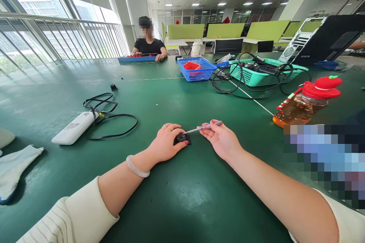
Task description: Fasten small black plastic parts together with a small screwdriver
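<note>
On the green table [182, 190], my left hand [165, 142] has its fingers and thumb around a small black part [181, 137], which rests on the tabletop. My right hand [224, 140] grips a slim screwdriver [207, 126] by its clear, purplish handle. The metal shaft points left, and its tip is at the top of the black part between my left thumb and fingers. Whether the tip touches the part or sits just above it is too small to tell.
A white power bank [74, 128] with a looped black cord [125, 115] lies left. Beyond are a small black piece [113, 87], a blue basket [196, 74], a teal basket [251, 79] with cables and a red-lidded jar [303, 108]. A person [148, 45] sits at the far side.
</note>
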Demonstrator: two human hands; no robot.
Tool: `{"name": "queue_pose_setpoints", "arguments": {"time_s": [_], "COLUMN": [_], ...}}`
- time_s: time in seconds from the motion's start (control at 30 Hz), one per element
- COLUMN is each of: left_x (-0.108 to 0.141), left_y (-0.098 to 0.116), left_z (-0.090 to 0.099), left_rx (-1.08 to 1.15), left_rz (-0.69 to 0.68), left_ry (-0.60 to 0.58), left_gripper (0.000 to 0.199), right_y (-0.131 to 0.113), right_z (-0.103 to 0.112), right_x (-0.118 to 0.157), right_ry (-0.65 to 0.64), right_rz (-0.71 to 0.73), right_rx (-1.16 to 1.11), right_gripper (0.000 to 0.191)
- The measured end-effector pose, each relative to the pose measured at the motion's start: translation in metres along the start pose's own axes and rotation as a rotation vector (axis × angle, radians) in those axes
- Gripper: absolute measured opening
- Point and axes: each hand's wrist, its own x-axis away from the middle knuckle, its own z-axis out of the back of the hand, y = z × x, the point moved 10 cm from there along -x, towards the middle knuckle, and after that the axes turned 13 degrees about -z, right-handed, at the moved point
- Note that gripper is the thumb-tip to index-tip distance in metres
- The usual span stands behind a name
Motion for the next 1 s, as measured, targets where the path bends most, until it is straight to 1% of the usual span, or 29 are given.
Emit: {"name": "queue_pose_setpoints", "arguments": {"time_s": [0.17,0.3,0.37,0.47,0.6,0.73,0.83,0.93,1.0], "left_x": [0.0,0.0,-0.001,-0.001,0.0,0.002,0.003,0.003,0.003], "left_y": [0.002,0.009,0.014,0.019,0.02,0.022,0.025,0.026,0.024], "left_z": [0.004,0.008,0.006,0.001,-0.004,-0.006,-0.006,-0.005,-0.004], "left_rx": [0.037,0.07,0.084,0.098,0.11,0.143,0.163,0.184,0.2], "left_rz": [0.0,-0.053,-0.092,-0.134,-0.156,-0.18,-0.203,-0.199,-0.176], "left_ry": [0.041,0.068,0.051,-0.004,-0.054,-0.073,-0.087,-0.092,-0.081], "left_gripper": [0.037,0.047,0.055,0.068,0.082,0.088,0.086,0.085,0.083], "right_y": [0.0,-0.001,-0.003,-0.005,-0.008,-0.01,-0.015,-0.024,-0.031], "right_z": [-0.002,-0.004,-0.006,-0.011,-0.017,-0.015,-0.013,-0.006,-0.001], "right_x": [0.003,0.002,0.002,0.004,0.008,0.009,0.009,0.011,0.014], "right_ry": [-0.005,-0.037,-0.066,-0.116,-0.147,-0.132,-0.122,-0.073,-0.024], "right_rz": [-0.016,-0.007,0.011,0.053,0.1,0.119,0.156,0.236,0.314], "right_rx": [-0.023,-0.019,0.007,0.087,0.153,0.122,0.099,0.091,0.114], "right_gripper": [0.026,0.03,0.032,0.033,0.031,0.032,0.03,0.027,0.026]}}
